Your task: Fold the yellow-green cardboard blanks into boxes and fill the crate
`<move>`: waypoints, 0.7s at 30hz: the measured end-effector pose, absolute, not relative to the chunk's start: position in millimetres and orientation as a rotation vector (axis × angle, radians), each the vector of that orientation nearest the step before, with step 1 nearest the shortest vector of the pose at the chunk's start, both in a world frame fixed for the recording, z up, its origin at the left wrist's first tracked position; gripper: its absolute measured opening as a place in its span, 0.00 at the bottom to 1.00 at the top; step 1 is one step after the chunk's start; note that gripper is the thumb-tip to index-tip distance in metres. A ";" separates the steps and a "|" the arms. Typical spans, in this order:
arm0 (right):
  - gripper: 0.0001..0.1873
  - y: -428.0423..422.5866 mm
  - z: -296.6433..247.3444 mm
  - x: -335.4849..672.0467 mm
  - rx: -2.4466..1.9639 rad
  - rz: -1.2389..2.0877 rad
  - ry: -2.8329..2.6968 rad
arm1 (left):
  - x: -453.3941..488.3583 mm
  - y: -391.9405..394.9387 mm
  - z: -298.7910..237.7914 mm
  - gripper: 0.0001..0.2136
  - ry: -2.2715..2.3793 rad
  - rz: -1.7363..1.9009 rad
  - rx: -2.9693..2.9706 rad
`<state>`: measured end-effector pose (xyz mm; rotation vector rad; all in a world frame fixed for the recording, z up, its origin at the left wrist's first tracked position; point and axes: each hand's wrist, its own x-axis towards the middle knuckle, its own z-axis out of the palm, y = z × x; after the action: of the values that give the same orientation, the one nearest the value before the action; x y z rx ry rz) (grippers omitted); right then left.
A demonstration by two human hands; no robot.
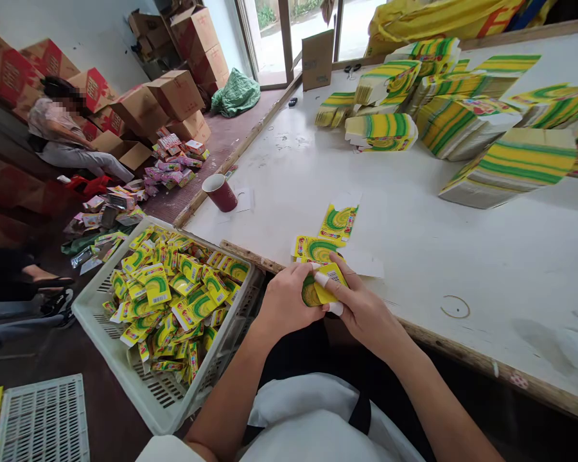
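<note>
At the left, a plastic crate [218, 341] holds a loose heap of yellow-and-green boxes [155, 285], lying at all angles; a red cup [221, 194] stands on the table [414, 250] just beyond. The left hand [286, 298] is closed around the left side of a small box [322, 295], its fingers curled in with little gap. That box is above the table's near edge, between both hands. It looks like thin printed card: probably light, fairly stiff along the folds, easily dented across the flat faces, and perhaps a little slick. The narrow edges and corners seem the best hold, with only mild pressure. Two flat cartons [340, 221] lie just beyond it. The right hand [366, 311] pinches the box's right side, one taped finger across the face; its fingers underneath are hidden. Farther right stand packed stacks of cartons [515, 160].
</note>
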<state>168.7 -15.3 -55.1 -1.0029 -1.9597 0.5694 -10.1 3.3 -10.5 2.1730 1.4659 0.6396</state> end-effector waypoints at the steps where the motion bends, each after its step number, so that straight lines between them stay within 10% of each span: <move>1: 0.18 -12.4 -53.2 173.5 -0.973 0.585 -1.958 | -11.2 4.5 -7.5 0.25 1.446 0.626 2.178; 8: 0.11 -3.4 -37.6 177.6 -0.877 0.831 -1.903 | -7.6 4.7 0.3 0.24 1.475 0.576 2.215; 14: 0.35 -2.9 -57.0 154.9 -0.969 0.990 -1.543 | -18.9 4.7 -16.4 0.20 1.238 1.352 1.576; 21: 0.15 31.3 -73.3 177.9 -1.586 0.318 -1.772 | -52.0 24.0 -24.3 0.37 1.025 2.240 0.547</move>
<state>177.9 31.3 -73.3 -1.5864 -1.7717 0.3178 -52.0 24.0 -24.3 0.5469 1.0253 2.2398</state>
